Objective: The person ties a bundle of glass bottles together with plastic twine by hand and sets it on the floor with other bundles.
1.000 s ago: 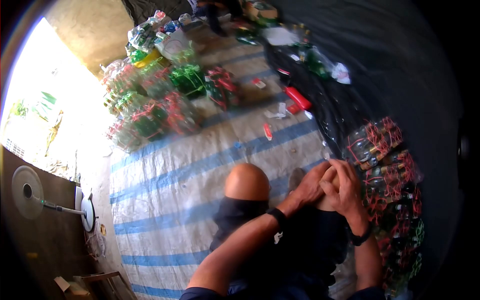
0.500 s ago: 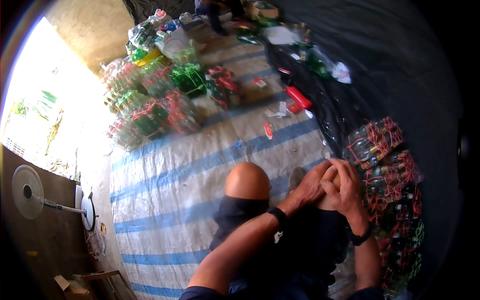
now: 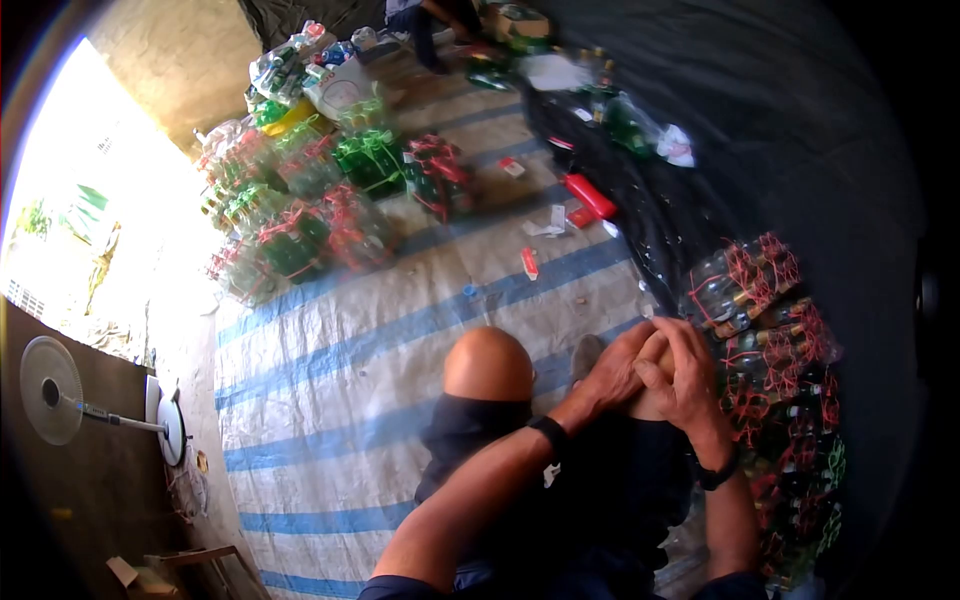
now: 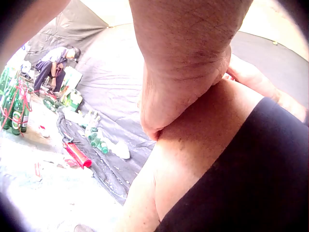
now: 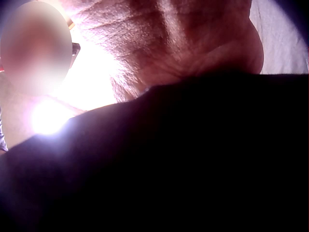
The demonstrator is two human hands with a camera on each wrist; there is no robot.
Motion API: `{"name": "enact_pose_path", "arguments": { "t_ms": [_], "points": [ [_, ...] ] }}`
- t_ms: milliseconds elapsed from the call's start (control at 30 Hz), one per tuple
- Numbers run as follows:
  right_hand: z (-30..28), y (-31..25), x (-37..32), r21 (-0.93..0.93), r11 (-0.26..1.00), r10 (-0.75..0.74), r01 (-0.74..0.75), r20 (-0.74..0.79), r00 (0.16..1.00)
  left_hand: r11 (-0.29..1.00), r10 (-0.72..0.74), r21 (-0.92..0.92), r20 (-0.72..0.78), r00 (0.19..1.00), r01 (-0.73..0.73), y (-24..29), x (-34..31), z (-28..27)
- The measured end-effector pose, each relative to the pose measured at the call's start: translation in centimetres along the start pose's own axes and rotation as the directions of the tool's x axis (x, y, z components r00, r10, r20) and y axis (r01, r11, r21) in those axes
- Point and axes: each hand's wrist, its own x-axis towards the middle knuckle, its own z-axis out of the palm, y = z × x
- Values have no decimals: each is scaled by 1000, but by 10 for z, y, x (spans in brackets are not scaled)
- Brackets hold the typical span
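Observation:
Both hands rest on the person's bent right knee (image 4: 193,145), held close together at the top of it. My left hand (image 3: 612,372) lies over the knee's inner side, its arm crossing from the left with a black band at the wrist. Against it on the outer side is my right hand (image 3: 688,385), also with a dark wristband, its fingers bent loosely over the knee toward the left hand. No object shows in either hand. The right palm (image 5: 169,43) lies against dark cloth in the right wrist view.
Bundles of bottles (image 3: 750,285) tied with red string line the right side; more tied bottles (image 3: 300,240) stand at the back left. A red cylinder (image 3: 590,196) and scraps lie on the striped sheet (image 3: 340,420). A fan (image 3: 52,390) stands left. Another person (image 4: 53,67) sits at the back.
The head view has shifted slightly, moving the scene a little to the left. Both hands stay on the knee in the same pose.

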Motion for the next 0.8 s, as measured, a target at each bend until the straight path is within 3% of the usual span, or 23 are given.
{"name": "enact_pose_path", "arguments": {
  "t_ms": [133, 333, 400, 533, 800],
  "points": [
    [1, 1, 0, 8, 1000, 6, -6, 0, 1000, 998, -9, -57, 14, 1000, 10, 3, 1, 0],
    [1, 0, 0, 10, 1000, 6, -6, -3, 1000, 998, 57, -6, -51, 997, -57, -1, 0, 2],
    [0, -1, 0, 9, 1000, 10, -10, -2, 1000, 994, 51, 91, 29, 998, -53, -2, 0, -2],
    [0, -1, 0, 12, 1000, 11, -11, -1, 1000, 1000, 11, 9, 28, 1000, -11, 3, 1, -2],
    [0, -1, 1, 24, 1000, 11, -11, 0, 1000, 992, 68, 111, -9, 998, -67, 0, -1, 0]
  ]
}}
